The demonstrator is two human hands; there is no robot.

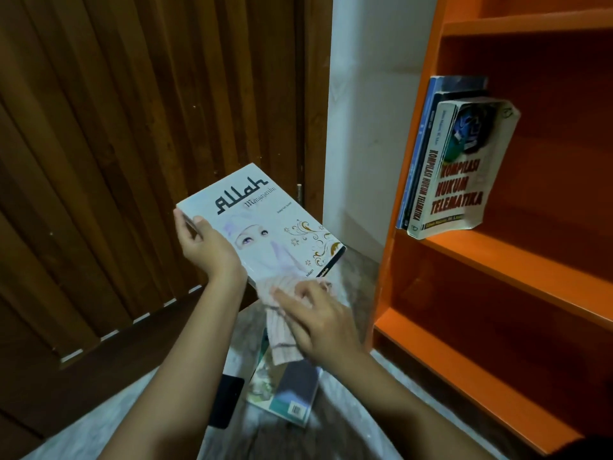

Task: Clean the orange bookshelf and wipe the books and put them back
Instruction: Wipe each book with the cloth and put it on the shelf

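Gripping a white paperback (265, 220) by its left edge, the person's left hand (205, 247) has its thumb on the front cover and its fingers underneath, holding the book tilted in the air in front of the body. The right hand (318, 320) holds a pale striped cloth (282, 346), with its fingers laid over it and pressing it against the book's near edge; the loose end of the cloth hangs below the palm. Directly beneath the hands, a small pile of books (288, 393) lies on the marbled floor (331, 426), just beside a flat black object (227, 403). To the right stands the orange bookshelf (497, 254). On one shelf a worn white book (464, 180) titled "Kompilasi Hukum Telematika" leans against two darker books (418, 144) at the left wall of the case. Further back are a white wall (361, 111) and a brown slatted wooden door (132, 127).
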